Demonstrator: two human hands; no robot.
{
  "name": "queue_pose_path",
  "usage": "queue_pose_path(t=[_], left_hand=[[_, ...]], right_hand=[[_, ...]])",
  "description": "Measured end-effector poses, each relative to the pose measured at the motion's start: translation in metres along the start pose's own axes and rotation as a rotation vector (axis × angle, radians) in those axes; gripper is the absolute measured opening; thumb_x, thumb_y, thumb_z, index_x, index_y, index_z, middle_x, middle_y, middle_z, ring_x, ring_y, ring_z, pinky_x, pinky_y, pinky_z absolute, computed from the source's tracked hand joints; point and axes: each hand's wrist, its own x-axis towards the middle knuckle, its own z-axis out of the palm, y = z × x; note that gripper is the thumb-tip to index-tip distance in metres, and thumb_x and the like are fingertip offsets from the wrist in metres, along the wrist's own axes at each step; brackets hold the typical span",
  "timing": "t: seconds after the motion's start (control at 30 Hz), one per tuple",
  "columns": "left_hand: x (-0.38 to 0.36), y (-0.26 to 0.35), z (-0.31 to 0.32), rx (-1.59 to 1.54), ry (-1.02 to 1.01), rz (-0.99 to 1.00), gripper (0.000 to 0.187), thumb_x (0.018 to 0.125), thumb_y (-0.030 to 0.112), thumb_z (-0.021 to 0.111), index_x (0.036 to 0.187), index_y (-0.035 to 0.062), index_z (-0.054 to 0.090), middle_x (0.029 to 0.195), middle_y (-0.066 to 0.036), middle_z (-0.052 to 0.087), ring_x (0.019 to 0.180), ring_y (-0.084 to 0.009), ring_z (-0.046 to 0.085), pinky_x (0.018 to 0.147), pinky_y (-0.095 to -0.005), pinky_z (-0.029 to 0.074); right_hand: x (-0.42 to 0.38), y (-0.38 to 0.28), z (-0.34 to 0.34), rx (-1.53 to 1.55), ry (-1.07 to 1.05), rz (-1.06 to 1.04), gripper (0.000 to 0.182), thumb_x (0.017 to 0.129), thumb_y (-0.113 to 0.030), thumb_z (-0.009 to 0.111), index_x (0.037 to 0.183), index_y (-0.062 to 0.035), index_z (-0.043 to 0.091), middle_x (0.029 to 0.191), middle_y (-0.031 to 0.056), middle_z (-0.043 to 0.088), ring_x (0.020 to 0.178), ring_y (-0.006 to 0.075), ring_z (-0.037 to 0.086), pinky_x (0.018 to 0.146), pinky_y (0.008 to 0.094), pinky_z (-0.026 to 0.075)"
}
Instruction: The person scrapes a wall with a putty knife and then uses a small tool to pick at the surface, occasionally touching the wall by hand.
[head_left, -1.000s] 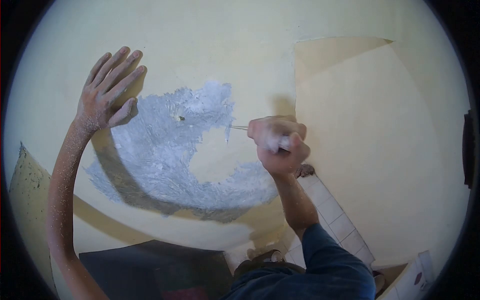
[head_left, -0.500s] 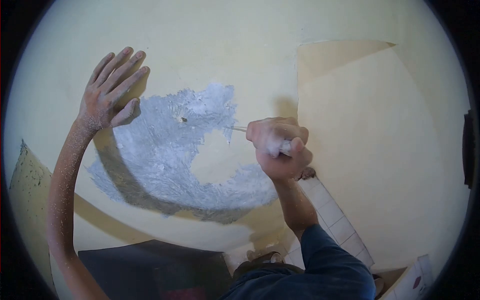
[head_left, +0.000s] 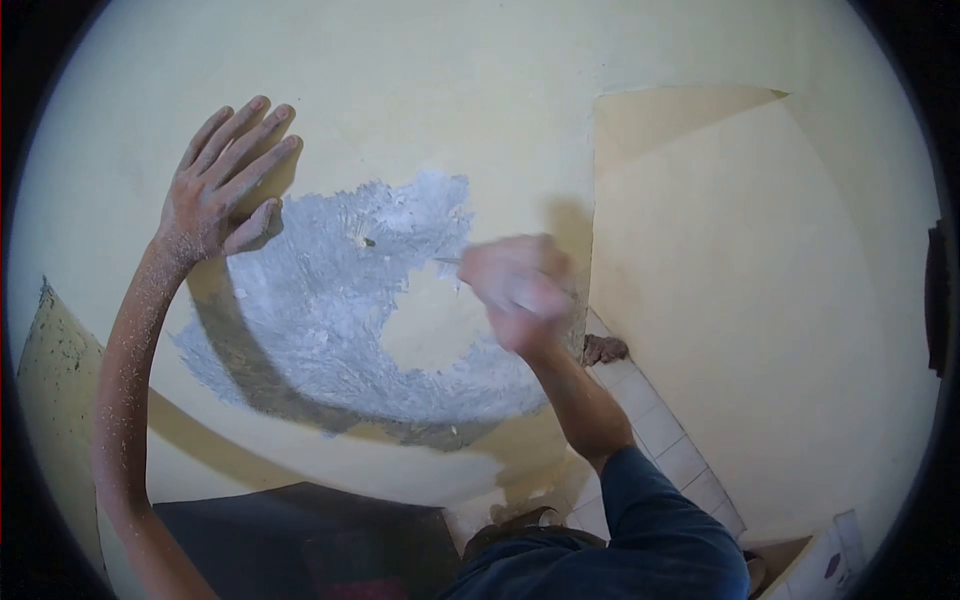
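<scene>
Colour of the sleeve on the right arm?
Dark blue, with a slight teal cast; it shows best in the head view, on the right arm's sleeve.

Our left hand (head_left: 203,205) lies on the pale wall (head_left: 400,90), fingers spread, beside a rough grey patch (head_left: 310,290). Our right hand (head_left: 518,285), blurred, grips a thin tool (head_left: 448,261) pointing toward the patch.

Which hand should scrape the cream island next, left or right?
Probably the right hand: it grips a thin tool beside the cream island. The left hand is spread on the wall, toolless.
</scene>
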Motion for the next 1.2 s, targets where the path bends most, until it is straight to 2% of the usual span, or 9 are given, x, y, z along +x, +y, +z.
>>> queue_pose_path(t=[0.2, 0.3, 0.4, 0.5, 0.63, 0.77, 0.87, 1.07, 1.2], left_hand=[[0.001, -0.002, 0.000, 0.020, -0.008, -0.005, 0.051, 0.091, 0.033, 0.051, 0.141, 0.0244, 0.051, 0.151, -0.002, 0.044, 0.141, -0.0253, 0.038, 0.120, -0.0487, 0.028], [0.000, 0.001, 0.001, 0.007, -0.013, 0.015, 0.052, 0.091, 0.032, 0.050, 0.142, 0.0252, 0.050, 0.151, -0.002, 0.044, 0.141, -0.0252, 0.038, 0.121, -0.0486, 0.027], [-0.001, -0.002, 0.003, 0.015, -0.015, -0.005, 0.052, 0.091, 0.033, 0.049, 0.142, 0.0256, 0.049, 0.151, -0.003, 0.044, 0.141, -0.0253, 0.038, 0.121, -0.0486, 0.027], [-0.003, 0.001, 0.002, 0.007, -0.018, -0.004, 0.051, 0.092, 0.035, 0.049, 0.142, 0.0257, 0.049, 0.151, -0.003, 0.043, 0.141, -0.0252, 0.038, 0.121, -0.0486, 0.027], [0.001, -0.002, 0.002, 0.008, 0.012, 0.010, 0.052, 0.092, 0.037, 0.050, 0.143, 0.0255, 0.049, 0.151, -0.002, 0.043, 0.141, -0.0243, 0.038, 0.121, -0.0486, 0.028], [-0.002, -0.002, 0.003, 0.004, 0.025, 0.017, 0.052, 0.092, 0.036, 0.051, 0.143, 0.0252, 0.048, 0.152, -0.001, 0.042, 0.141, -0.0236, 0.038, 0.121, -0.0484, 0.027], [-0.001, 0.000, 0.000, -0.026, 0.006, -0.001, 0.052, 0.092, 0.035, 0.051, 0.143, 0.0253, 0.048, 0.152, 0.000, 0.042, 0.141, -0.0238, 0.038, 0.121, -0.0481, 0.027], [-0.001, 0.000, 0.000, 0.008, -0.003, 0.001, 0.050, 0.094, 0.036, 0.048, 0.143, 0.0257, 0.048, 0.152, 0.000, 0.042, 0.142, -0.0230, 0.036, 0.121, -0.0477, 0.028], [-0.002, 0.002, 0.001, 0.005, 0.003, 0.014, 0.048, 0.096, 0.039, 0.046, 0.142, 0.0258, 0.048, 0.151, 0.000, 0.043, 0.141, -0.0231, 0.037, 0.120, -0.0478, 0.028]], right_hand=[[0.014, -0.026, 0.008, 0.243, -0.033, 0.025, 0.056, 0.094, -0.039, 0.046, 0.050, -0.0076, 0.032, 0.046, 0.0041, 0.035, 0.040, 0.0180, 0.032, 0.044, 0.0328, 0.028], [0.013, 0.004, 0.012, 0.102, -0.134, 0.067, 0.038, 0.084, -0.018, 0.041, 0.049, -0.0039, 0.036, 0.044, 0.0042, 0.036, 0.037, 0.0150, 0.031, 0.039, 0.0304, 0.026], [0.013, -0.013, 0.013, 0.319, -0.066, -0.024, 0.039, 0.083, -0.019, 0.042, 0.049, -0.0031, 0.035, 0.044, 0.0040, 0.035, 0.038, 0.0162, 0.031, 0.040, 0.0310, 0.026], [0.001, 0.013, 0.017, 0.157, -0.042, 0.189, 0.051, 0.092, -0.036, 0.046, 0.051, -0.0089, 0.030, 0.047, 0.0036, 0.036, 0.041, 0.0168, 0.032, 0.044, 0.0325, 0.027], [0.012, -0.013, 0.016, 0.370, -0.086, 0.030, 0.036, 0.082, -0.019, 0.042, 0.050, -0.0031, 0.035, 0.044, 0.0031, 0.034, 0.038, 0.0155, 0.030, 0.039, 0.0314, 0.025], [-0.006, 0.012, 0.018, 0.087, -0.099, 0.096, 0.043, 0.086, -0.026, 0.043, 0.050, -0.0065, 0.032, 0.044, 0.0039, 0.036, 0.038, 0.0178, 0.030, 0.043, 0.0338, 0.028], [0.004, -0.011, 0.026, 0.224, -0.070, -0.013, 0.046, 0.087, -0.030, 0.044, 0.049, -0.0075, 0.032, 0.044, 0.0032, 0.034, 0.037, 0.0181, 0.029, 0.041, 0.0335, 0.023], [0.011, -0.007, 0.023, 0.188, -0.183, 0.055, 0.051, 0.093, -0.031, 0.045, 0.050, -0.0058, 0.034, 0.044, 0.0026, 0.032, 0.039, 0.0154, 0.030, 0.040, 0.0317, 0.023], [-0.002, 0.009, 0.022, 0.290, -0.093, 0.085, 0.052, 0.093, -0.033, 0.049, 0.051, -0.0081, 0.029, 0.044, 0.0014, 0.032, 0.038, 0.0173, 0.025, 0.043, 0.0338, 0.024]])
